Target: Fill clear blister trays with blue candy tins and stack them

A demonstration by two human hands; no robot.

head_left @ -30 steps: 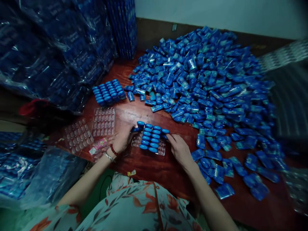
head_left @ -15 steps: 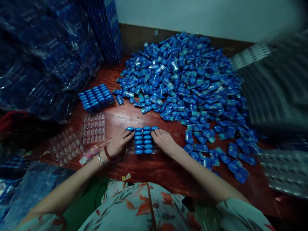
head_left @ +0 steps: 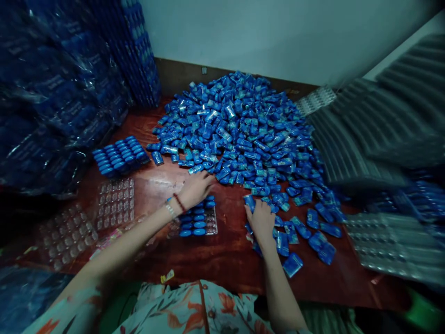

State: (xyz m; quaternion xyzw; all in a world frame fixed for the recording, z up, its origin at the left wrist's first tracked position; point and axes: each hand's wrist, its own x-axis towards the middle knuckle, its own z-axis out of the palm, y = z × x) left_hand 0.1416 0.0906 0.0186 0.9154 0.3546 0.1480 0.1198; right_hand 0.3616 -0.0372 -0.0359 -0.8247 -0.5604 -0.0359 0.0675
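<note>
A clear blister tray (head_left: 211, 221) lies before me. Blue oval packets (head_left: 193, 225) sit in rows in its left part, and several cells at its right show bare. Across the tray's far side stretches my left hand (head_left: 196, 189), its fingers slightly bent and apart at the front edge of a big heap of blue wrapped packets (head_left: 239, 134); I see nothing in them. To the right of the tray, my right hand (head_left: 261, 219) is curled down over loose packets, with a blue packet (head_left: 249, 201) at its thumb and forefinger. Its other fingertips are partly hidden.
A filled tray of blue packets (head_left: 120, 156) lies at the left, behind some bare clear trays (head_left: 116, 203). Bagged blue goods (head_left: 62, 93) are stacked far left. Stacks of grey-looking plastic trays (head_left: 361, 134) stand at the right. Loose packets (head_left: 292, 264) lie near the table's front edge.
Both hands have left the sides of the tray's packets. My left hand has moved forward to the heap, my right hand rightward onto loose packets. The view has shifted right.
</note>
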